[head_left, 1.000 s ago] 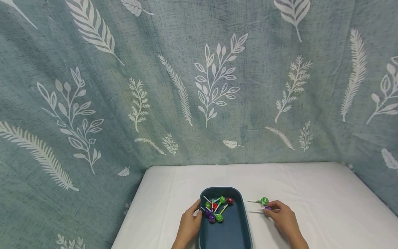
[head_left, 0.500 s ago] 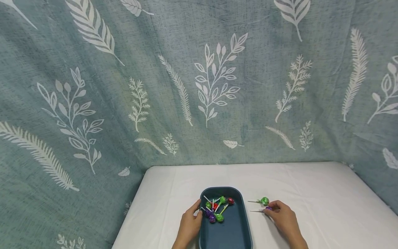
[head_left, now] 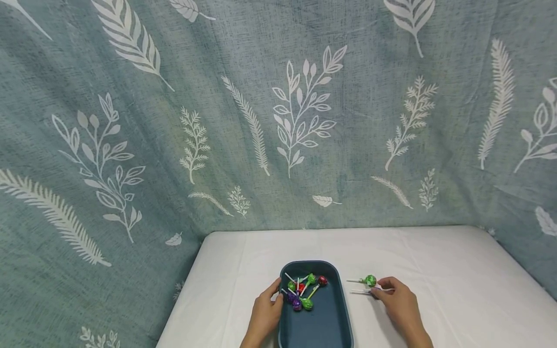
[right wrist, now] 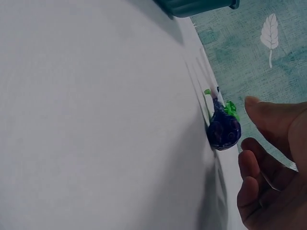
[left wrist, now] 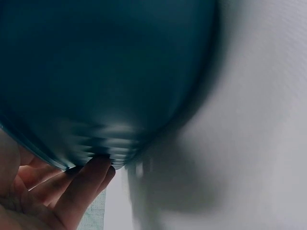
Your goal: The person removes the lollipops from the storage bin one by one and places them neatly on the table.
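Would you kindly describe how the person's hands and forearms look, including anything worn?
The left hand and right hand are bare, with no gloves. No sleeve shows on either forearm as far as the head view's lower edge, which cuts both off.

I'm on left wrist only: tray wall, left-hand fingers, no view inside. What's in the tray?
Observer: Wrapped lollipops, bunched at the far end of the tray.
Operator: Copy. What's off to the right of it?
Observer: The right hand, with its thumb and fingertips at a purple lollipop. Whether it's pinched yet, I can't tell.
Operator: Any other candy outside?
Observer: A green lollipop lying on the table, just beyond the purple one.
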`<act>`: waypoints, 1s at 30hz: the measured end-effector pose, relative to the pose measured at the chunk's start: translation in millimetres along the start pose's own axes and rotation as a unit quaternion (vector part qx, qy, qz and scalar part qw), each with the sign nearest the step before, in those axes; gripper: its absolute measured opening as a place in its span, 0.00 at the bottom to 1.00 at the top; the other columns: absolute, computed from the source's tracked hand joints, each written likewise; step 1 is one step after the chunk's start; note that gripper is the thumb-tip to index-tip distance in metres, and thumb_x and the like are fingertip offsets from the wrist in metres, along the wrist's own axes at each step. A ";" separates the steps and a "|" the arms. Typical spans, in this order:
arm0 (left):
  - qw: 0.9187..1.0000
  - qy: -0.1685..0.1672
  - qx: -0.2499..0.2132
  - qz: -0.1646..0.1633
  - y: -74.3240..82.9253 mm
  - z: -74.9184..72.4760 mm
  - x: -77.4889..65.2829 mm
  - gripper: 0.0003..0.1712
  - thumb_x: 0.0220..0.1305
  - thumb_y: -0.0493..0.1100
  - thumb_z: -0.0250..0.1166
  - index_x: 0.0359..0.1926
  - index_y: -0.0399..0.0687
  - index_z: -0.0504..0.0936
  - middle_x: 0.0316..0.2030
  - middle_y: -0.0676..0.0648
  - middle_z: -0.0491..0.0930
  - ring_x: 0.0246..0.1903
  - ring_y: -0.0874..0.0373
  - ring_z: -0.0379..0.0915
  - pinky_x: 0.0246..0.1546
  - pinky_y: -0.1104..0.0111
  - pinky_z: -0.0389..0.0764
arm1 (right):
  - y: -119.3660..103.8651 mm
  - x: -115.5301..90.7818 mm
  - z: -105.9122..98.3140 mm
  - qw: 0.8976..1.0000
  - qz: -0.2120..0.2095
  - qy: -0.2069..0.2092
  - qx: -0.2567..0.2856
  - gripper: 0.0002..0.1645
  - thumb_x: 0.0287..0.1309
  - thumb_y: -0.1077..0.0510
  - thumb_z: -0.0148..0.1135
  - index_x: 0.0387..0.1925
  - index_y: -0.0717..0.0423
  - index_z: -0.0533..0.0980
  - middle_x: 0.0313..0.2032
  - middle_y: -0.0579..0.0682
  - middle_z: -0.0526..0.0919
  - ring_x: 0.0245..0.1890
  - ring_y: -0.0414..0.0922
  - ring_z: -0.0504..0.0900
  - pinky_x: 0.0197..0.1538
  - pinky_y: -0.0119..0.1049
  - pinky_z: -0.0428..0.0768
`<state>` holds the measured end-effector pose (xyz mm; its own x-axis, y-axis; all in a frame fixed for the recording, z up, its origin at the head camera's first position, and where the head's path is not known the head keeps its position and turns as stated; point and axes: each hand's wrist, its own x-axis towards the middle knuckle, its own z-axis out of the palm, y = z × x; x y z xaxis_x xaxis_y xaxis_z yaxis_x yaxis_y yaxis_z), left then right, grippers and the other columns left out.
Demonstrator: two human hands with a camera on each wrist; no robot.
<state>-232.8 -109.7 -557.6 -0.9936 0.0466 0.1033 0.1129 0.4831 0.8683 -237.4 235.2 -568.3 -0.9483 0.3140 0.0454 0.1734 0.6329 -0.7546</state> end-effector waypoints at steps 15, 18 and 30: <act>1.000 0.008 -0.009 0.008 2.7 -1.0 -1.6 0.27 0.68 0.35 0.60 0.67 0.39 0.76 0.56 0.34 0.81 0.30 0.56 0.84 0.25 0.69 0.76 | -21.8 0.1 -6.5 0.999 -0.036 0.013 0.012 0.20 0.57 0.56 0.73 0.46 0.64 0.79 0.46 0.65 0.85 0.49 0.64 0.82 0.54 0.61 0.74; 1.000 0.008 -0.009 0.006 2.5 -1.1 -1.6 0.27 0.68 0.35 0.60 0.67 0.39 0.76 0.56 0.35 0.81 0.29 0.58 0.83 0.24 0.70 0.76 | -28.1 -1.1 -7.3 0.999 -0.044 0.011 0.017 0.20 0.58 0.56 0.73 0.47 0.65 0.79 0.45 0.64 0.86 0.49 0.63 0.82 0.55 0.61 0.74; 1.000 0.003 0.000 0.000 0.8 -0.2 -0.5 0.27 0.67 0.35 0.59 0.67 0.38 0.75 0.56 0.35 0.81 0.24 0.60 0.79 0.21 0.70 0.73 | -57.8 -5.6 -6.3 0.996 -0.072 -0.002 0.044 0.21 0.59 0.53 0.72 0.48 0.63 0.81 0.45 0.61 0.86 0.49 0.60 0.83 0.52 0.58 0.78</act>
<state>-232.2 -109.5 -556.8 -0.9936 0.0412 0.1053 0.1121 0.4824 0.8688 -240.4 201.3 -520.7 -0.9625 0.2223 0.1553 0.0121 0.6073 -0.7944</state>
